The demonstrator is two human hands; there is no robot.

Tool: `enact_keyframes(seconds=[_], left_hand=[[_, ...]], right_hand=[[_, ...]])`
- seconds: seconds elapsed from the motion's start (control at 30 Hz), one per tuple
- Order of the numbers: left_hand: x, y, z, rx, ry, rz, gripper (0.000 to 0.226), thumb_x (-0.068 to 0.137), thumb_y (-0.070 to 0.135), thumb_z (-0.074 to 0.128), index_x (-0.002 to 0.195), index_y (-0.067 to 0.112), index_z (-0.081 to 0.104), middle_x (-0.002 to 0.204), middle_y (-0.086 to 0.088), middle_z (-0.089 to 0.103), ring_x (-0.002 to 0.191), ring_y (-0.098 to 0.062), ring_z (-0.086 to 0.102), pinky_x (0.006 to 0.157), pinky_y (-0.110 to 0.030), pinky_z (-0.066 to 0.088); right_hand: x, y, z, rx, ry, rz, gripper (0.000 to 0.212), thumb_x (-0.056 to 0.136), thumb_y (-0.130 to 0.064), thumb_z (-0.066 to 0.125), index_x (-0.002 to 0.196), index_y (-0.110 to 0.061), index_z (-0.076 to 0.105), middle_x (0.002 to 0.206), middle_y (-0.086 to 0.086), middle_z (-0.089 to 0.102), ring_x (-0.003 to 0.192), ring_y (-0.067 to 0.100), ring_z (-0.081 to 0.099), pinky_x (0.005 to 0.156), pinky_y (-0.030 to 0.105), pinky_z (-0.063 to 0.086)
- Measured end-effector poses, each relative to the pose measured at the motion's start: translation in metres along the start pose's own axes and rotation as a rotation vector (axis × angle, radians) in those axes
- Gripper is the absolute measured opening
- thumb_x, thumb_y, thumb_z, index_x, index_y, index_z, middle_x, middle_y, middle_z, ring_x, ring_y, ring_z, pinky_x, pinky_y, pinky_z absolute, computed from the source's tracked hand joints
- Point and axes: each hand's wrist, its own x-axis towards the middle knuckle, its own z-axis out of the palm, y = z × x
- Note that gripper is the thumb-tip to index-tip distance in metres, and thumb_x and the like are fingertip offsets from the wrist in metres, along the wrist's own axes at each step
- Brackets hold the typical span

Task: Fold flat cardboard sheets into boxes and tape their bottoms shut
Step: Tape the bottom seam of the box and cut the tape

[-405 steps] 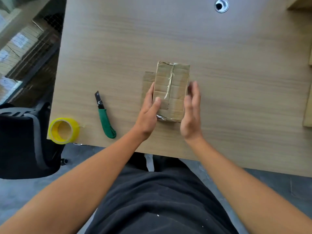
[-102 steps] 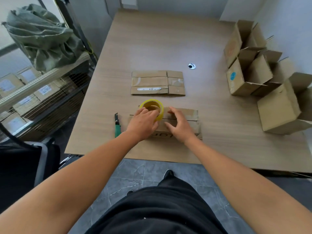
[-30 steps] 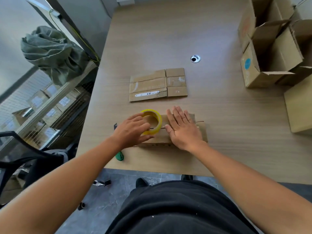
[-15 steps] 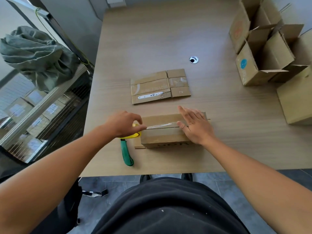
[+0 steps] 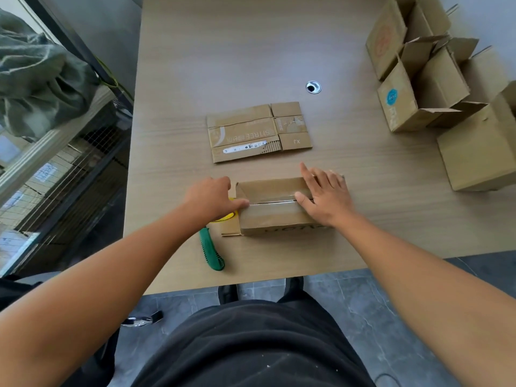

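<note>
1. Both hands are laid on the box [image 5: 275, 205], which sits near the front edge of the table [image 5: 251, 51]. The right hand [image 5: 325, 196] is spread flat with fingers open on the right end of the box top. The left hand [image 5: 209, 199] is curled at the left end, and the yellow tape roll [image 5: 226, 216] is mostly hidden under it, so the grip on the roll cannot be told.
2. A strip of clear tape [image 5: 272, 203] is seen stretched along the middle seam, between the two hands.
3. The taping step looks to be in hand. The bottom flaps are shut and the tape seems to be pulled over the left edge.
4. Next, the tape would likely need to be cut. The green knife [image 5: 210, 251] is lying just beside the box for that.
5. A flat cardboard sheet [image 5: 258, 132] is waiting farther back on the table.
6. Finished boxes [image 5: 435, 88] are stacked at the far right.
</note>
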Motion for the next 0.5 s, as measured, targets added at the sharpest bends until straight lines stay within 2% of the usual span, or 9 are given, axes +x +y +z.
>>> enact_keyframes(seconds=[0.17,0.27,0.33,0.4,0.5], left_hand=[[0.010,-0.009,0.008,-0.056,0.132,0.107,0.070,0.081,0.075,0.059,0.131,0.027,0.055,0.117,0.002,0.065,0.105,-0.022,0.062,0.079,-0.038,0.052],[0.024,-0.013,0.004,-0.100,0.096,0.184,0.070,0.083,0.072,0.059,0.141,0.035,0.047,0.127,0.008,0.057,0.111,-0.019,0.060,0.086,-0.039,0.052],[0.035,-0.014,0.001,-0.081,0.059,0.221,0.071,0.083,0.071,0.060,0.144,0.040,0.042,0.138,0.011,0.054,0.119,-0.020,0.058,0.092,-0.041,0.052],[0.046,-0.014,-0.003,-0.075,0.036,0.251,0.069,0.082,0.071,0.061,0.142,0.042,0.043,0.138,0.016,0.057,0.119,-0.020,0.059,0.093,-0.042,0.052],[0.056,-0.012,-0.007,-0.090,-0.012,0.263,0.063,0.083,0.068,0.064,0.136,0.038,0.046,0.133,0.017,0.060,0.113,-0.019,0.061,0.089,-0.040,0.052]], right_hand=[[0.003,-0.001,0.003,-0.048,0.033,0.028,0.082,0.087,-0.080,0.000,0.155,-0.040,-0.021,0.164,0.003,0.013,0.150,0.033,0.012,0.123,0.047,0.004],[0.011,0.004,0.008,0.008,0.055,0.045,0.082,0.089,-0.076,0.008,0.154,-0.039,-0.024,0.168,0.001,0.003,0.154,0.024,0.001,0.124,0.044,-0.003],[0.015,0.008,0.009,0.058,0.041,0.037,0.079,0.091,-0.069,0.016,0.153,-0.041,-0.025,0.169,-0.001,-0.001,0.155,0.018,-0.005,0.124,0.042,-0.006],[0.017,0.009,0.008,0.178,0.062,0.003,0.081,0.092,-0.059,0.030,0.153,-0.043,-0.022,0.169,-0.001,0.001,0.156,0.019,-0.003,0.125,0.044,-0.003],[0.009,0.004,-0.002,0.475,0.321,0.047,0.083,0.091,-0.030,0.049,0.161,-0.029,0.005,0.167,0.005,0.017,0.155,0.027,0.008,0.125,0.053,0.006]])
